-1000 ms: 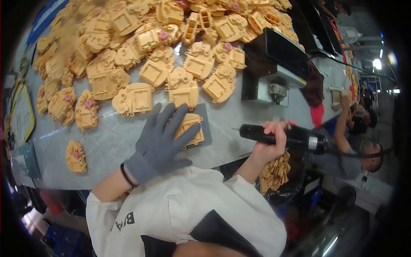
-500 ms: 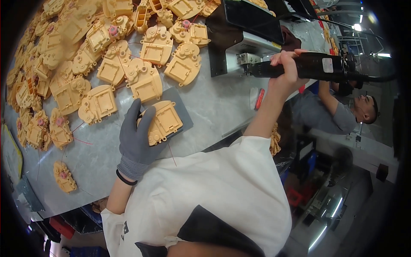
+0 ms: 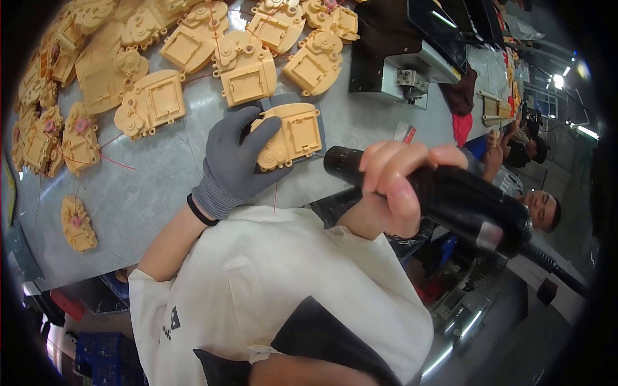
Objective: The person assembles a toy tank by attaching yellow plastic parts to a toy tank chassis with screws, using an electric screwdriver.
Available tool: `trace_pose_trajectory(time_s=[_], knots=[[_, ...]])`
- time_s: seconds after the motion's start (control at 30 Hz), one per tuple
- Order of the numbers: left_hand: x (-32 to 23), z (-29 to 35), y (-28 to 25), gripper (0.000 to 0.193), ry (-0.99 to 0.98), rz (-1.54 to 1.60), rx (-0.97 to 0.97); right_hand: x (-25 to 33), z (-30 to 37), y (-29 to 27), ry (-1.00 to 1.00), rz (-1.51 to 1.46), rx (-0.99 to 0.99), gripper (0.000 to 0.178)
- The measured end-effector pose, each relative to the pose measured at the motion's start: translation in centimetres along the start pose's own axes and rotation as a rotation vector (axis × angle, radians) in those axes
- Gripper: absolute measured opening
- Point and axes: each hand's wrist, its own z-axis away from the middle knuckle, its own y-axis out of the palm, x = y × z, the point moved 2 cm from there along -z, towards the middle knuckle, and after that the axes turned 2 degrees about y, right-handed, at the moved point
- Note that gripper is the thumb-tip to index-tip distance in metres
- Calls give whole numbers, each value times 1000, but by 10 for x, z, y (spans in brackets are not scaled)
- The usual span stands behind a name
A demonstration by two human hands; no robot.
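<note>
My left hand (image 3: pixel 233 157), in a grey knit glove, is closed on a yellow plastic housing (image 3: pixel 300 133) with a square recess and round bosses. Thumb and fingers grip its left side, and a dark grey pad (image 3: pixel 281 100) shows behind its far edge. A thin red wire hangs below the part. My bare right hand (image 3: pixel 398 183) is wrapped round a black electric screwdriver (image 3: pixel 473 206), slightly blurred, held right of the housing and apart from it. The tool's dark nose points left toward the housing; I cannot make out the bit clearly.
Several similar yellow housings (image 3: pixel 248 72) with red wires cover the grey table (image 3: pixel 154 212) at left and back. A black box-shaped machine (image 3: pixel 380 48) with a metal fitting (image 3: pixel 410 83) stands at back right. A cable trails from the screwdriver. Other people (image 3: pixel 542 207) sit at far right.
My right hand has brought the screwdriver away from the machine's metal fitting, nearer to me and toward the housing. My left hand still grips the housing. The whole view has shifted.
</note>
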Motion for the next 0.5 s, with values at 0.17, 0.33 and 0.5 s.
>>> trace_pose_trajectory(time_s=[0.17,0.33,0.5], knots=[[5,3,-2,66,-2,-10,3,-6,-1,-2,44,20,171,43],[4,2,-2,65,-2,-4,27,4,1,0,61,18,146,47],[7,3,-2,65,11,16,35,2,-1,-5,165,21,271,49]])
